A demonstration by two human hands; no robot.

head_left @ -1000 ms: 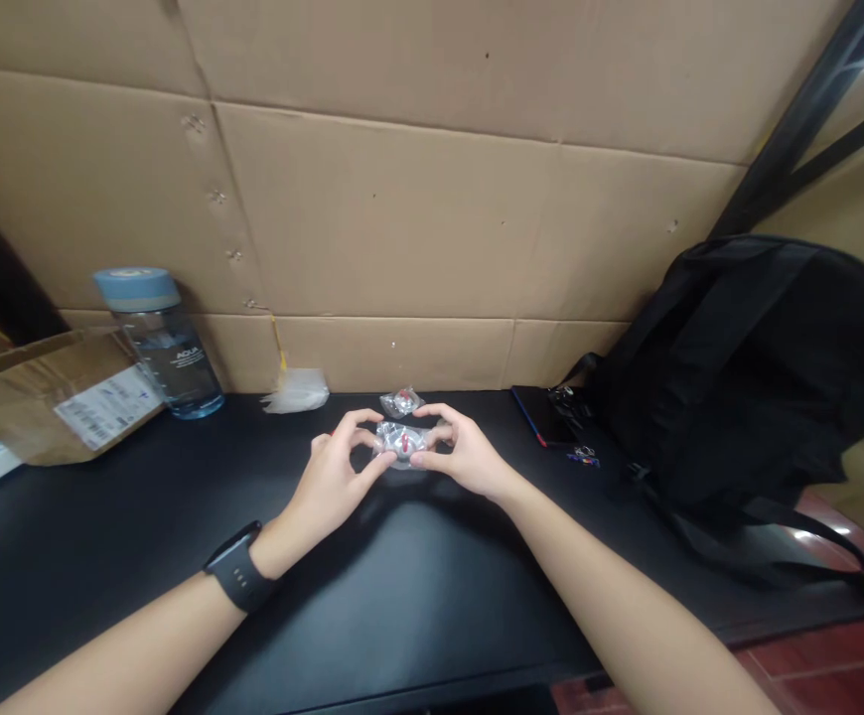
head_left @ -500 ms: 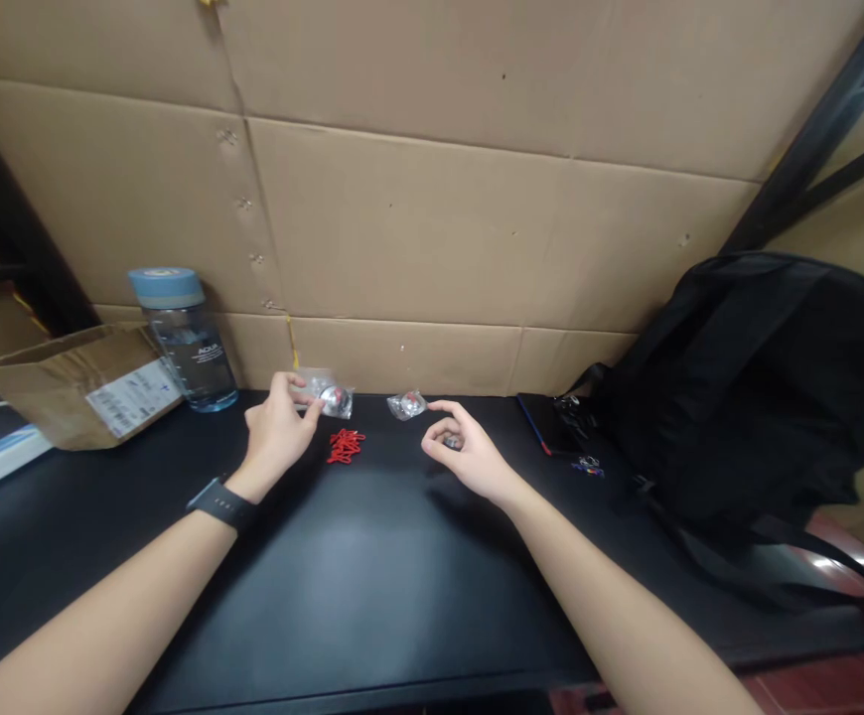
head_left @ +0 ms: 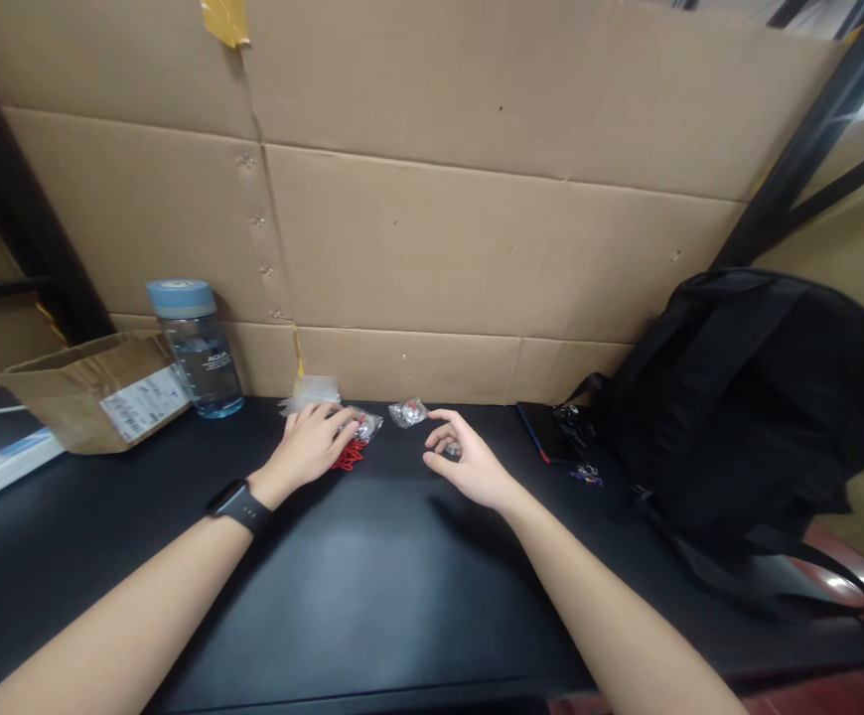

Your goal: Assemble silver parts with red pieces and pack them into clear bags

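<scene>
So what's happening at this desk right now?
A person sits at a black desk sorting small parts. The left hand rests on a small clear plastic packet, over a heap of little red pieces. The right hand pinches a small silvery part just above the desk. A second clear packet lies between the hands, near the cardboard wall. A water bottle stands to the left, a black backpack to the right.

We see dim, even indoor light, a soft sheen on the black table (head_left: 372, 586), and wide-angle bending near its edges.
</scene>
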